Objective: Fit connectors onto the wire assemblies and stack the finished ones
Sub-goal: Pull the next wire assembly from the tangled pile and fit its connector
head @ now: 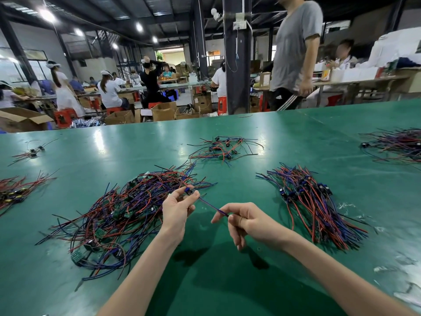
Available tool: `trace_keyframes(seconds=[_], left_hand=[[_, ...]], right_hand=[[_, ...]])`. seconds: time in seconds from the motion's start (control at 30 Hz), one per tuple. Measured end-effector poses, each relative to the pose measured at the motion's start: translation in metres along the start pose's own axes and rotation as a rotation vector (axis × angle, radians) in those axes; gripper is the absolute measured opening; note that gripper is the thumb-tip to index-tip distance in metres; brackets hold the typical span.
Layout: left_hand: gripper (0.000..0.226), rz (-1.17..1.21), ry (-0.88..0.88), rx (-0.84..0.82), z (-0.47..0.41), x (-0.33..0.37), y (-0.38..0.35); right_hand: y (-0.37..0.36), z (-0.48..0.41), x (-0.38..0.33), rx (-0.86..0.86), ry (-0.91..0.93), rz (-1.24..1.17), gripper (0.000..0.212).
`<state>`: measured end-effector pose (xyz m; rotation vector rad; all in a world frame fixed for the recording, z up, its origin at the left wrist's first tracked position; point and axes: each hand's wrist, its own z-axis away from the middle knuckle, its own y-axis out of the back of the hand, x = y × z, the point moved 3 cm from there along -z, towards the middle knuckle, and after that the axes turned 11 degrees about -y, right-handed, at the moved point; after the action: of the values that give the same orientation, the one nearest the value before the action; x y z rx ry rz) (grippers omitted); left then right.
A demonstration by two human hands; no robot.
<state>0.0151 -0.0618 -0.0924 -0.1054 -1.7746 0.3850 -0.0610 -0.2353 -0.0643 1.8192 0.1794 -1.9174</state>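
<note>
1. The left hand (176,210) is raised just above the tabletop (205,281), its thumb and fingertips closed in a pinch on a small blue connector (188,191).
2. The right hand (248,222) pinches a purple wire (213,207) between thumb and forefinger, and its other fingers are loosely curled. The wire runs taut from this hand up to the connector.
3. Both hands are in the middle of the view, near each other but not touching, at the right-hand fringe of a tangled pile (120,213) of red, blue and black wires mixed with small green circuit boards.
4. To the right, well apart from the hands, lies a neat stack (314,201) of wires, all pointing the same way with blue connectors bunched at its far end.
5. Smaller heaps sit further off: a middle heap (224,148), one at the far right edge (398,144), one at the left edge (16,190) and a few strands (32,152) beyond it.
6. The only containers are cardboard boxes (164,111) on the floor past the tabletop's far edge. An open box (20,120) stands at the left, and its contents cannot be made out.
7. Bare green surface lies under both forearms and between the tangled pile and the neat stack. A wide green band also separates the heaps from the far edge.
</note>
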Motion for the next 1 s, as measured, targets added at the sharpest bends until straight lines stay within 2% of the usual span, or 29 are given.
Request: trace_keyframes(seconds=[0.17,0.37,0.6,0.73,0.83,0.93,1.0], left_hand=[[0.019,-0.005,-0.001,0.03,-0.003,0.0,0.002],[0.017,-0.042,-0.021,0.005,0.0,0.002,-0.001],[0.022,-0.018,-0.042,0.057,-0.001,0.007,0.0],[0.016,-0.013,-0.027,0.032,0.001,0.007,-0.003],[0.014,0.03,0.011,0.021,0.002,0.008,-0.003],[0.014,0.093,0.088,-0.001,0.002,0.007,-0.004],[0.014,0.106,0.135,-0.046,0.005,0.004,-0.008]], right_hand=[[0.003,-0.002,0.006,-0.02,-0.066,0.043,0.034],[0.005,-0.002,0.003,-0.033,-0.061,0.025,0.037],[0.009,-0.007,0.016,-0.002,-0.335,0.027,0.023],[0.012,-0.007,0.019,-0.022,-0.395,-0.005,0.016],[0.015,-0.004,0.018,-0.109,-0.398,-0.052,0.014],[0.023,-0.001,0.014,-0.329,-0.39,-0.222,0.012],[0.031,0.0,0.012,-0.43,-0.387,-0.318,0.021]])
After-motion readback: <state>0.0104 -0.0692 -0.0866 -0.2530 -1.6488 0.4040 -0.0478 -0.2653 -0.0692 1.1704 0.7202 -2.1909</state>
